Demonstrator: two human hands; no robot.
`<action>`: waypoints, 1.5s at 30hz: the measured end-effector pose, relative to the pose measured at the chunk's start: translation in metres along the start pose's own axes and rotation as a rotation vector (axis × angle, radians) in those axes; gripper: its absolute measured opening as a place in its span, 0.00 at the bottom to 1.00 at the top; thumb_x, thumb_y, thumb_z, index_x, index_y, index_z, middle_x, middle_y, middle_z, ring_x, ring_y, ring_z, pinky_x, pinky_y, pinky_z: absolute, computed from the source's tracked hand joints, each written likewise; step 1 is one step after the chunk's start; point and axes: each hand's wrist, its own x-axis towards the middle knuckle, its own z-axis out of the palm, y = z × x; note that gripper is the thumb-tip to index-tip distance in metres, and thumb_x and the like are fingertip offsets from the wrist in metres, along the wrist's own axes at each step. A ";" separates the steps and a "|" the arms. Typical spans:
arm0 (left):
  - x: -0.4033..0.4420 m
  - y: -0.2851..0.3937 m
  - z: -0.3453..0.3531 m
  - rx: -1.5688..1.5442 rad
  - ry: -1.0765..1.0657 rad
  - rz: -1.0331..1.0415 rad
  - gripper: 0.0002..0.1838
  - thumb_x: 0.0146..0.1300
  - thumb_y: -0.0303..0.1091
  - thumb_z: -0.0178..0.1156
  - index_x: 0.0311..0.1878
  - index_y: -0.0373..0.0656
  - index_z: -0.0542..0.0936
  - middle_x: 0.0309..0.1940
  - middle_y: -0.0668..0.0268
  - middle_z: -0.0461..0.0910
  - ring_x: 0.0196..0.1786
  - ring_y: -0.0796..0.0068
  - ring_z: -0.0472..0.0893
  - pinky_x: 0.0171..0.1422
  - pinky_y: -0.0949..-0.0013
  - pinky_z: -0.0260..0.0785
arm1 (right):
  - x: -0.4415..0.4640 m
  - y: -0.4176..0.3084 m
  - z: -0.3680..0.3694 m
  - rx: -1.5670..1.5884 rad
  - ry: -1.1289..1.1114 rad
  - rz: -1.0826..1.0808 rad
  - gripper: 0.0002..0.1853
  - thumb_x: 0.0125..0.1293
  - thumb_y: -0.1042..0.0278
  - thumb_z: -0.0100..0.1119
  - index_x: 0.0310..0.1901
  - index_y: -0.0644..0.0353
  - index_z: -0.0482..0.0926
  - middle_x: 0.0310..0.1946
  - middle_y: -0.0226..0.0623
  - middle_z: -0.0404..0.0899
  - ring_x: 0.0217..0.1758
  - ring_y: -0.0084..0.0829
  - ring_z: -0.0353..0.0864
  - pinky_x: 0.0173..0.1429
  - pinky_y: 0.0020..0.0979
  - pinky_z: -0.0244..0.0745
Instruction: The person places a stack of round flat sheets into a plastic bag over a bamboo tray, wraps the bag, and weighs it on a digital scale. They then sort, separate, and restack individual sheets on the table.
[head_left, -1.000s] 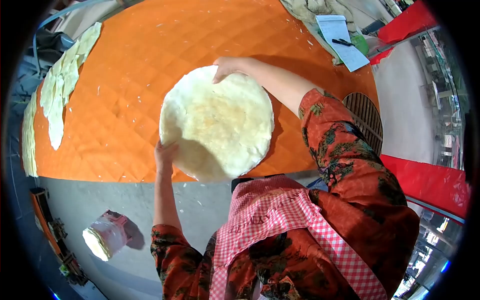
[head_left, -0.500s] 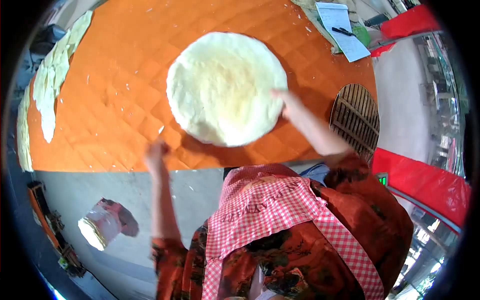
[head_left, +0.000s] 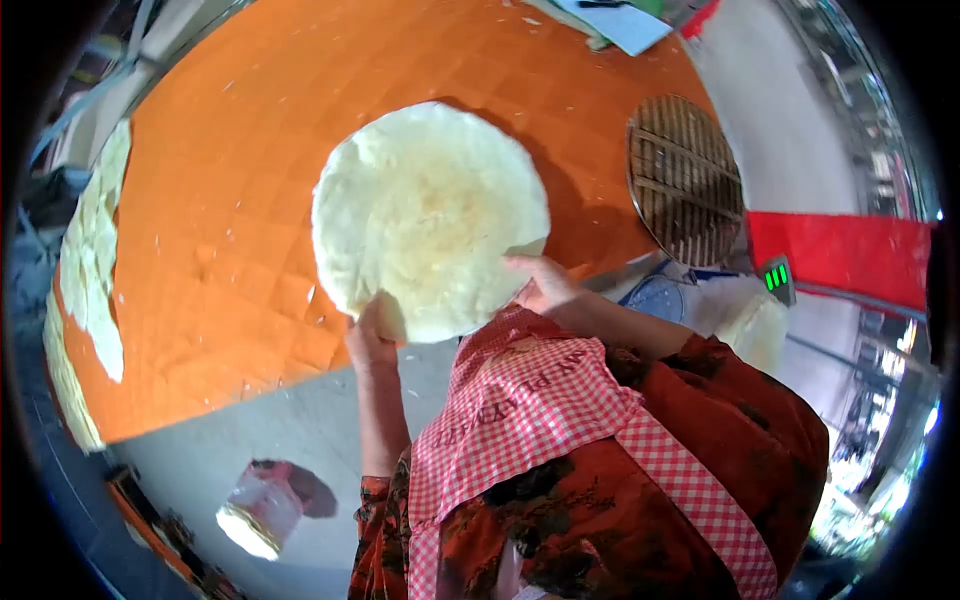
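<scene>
A large round pale flatbread (head_left: pixel 430 215), lightly browned in its middle, is over the orange tabletop (head_left: pixel 230 200) near the front edge. My left hand (head_left: pixel 374 325) grips its near left rim, thumb on top and fingers hidden underneath. On the near right rim, my right hand (head_left: pixel 543 283) holds it the same way. The bread casts a shadow to its right, and its near edge reaches past the table edge toward my checked apron (head_left: pixel 535 400). Whether it is one piece or a stack, I cannot tell.
A round slatted bamboo rack (head_left: pixel 685 185) lies at the table's right edge. A notepad (head_left: pixel 640 30) is at the far right. Pale thin sheets (head_left: pixel 95 260) hang over the left edge. On the floor stands a plastic bag (head_left: pixel 262 505). A scale display (head_left: pixel 778 278) glows green at right.
My left hand has come from beside the bread onto its near left rim. My right hand has moved from the right rim to the near right. The bread is closer to my body.
</scene>
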 end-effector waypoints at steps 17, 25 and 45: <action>0.068 0.014 -0.051 0.812 -0.509 0.381 0.29 0.64 0.45 0.54 0.62 0.32 0.68 0.58 0.49 0.69 0.58 0.53 0.72 0.61 0.53 0.67 | 0.070 -0.070 -0.026 -0.894 0.133 -0.776 0.24 0.43 0.73 0.64 0.47 0.63 0.77 0.41 0.45 0.82 0.41 0.39 0.82 0.47 0.41 0.75; -0.121 -0.050 0.200 0.994 -0.909 0.508 0.26 0.63 0.37 0.55 0.62 0.33 0.68 0.59 0.55 0.70 0.57 0.62 0.72 0.57 0.61 0.69 | -0.190 -0.086 -0.232 -0.544 0.654 -1.141 0.29 0.50 0.68 0.68 0.56 0.65 0.72 0.44 0.44 0.80 0.49 0.32 0.79 0.53 0.33 0.73; -0.316 -0.649 0.450 1.272 -1.318 -0.408 0.13 0.57 0.23 0.58 0.46 0.40 0.73 0.32 0.67 0.74 0.28 0.77 0.73 0.25 0.74 0.62 | -0.427 -0.010 -0.775 0.217 1.359 -1.079 0.26 0.52 0.75 0.65 0.54 0.66 0.73 0.44 0.35 0.80 0.46 0.29 0.79 0.51 0.31 0.76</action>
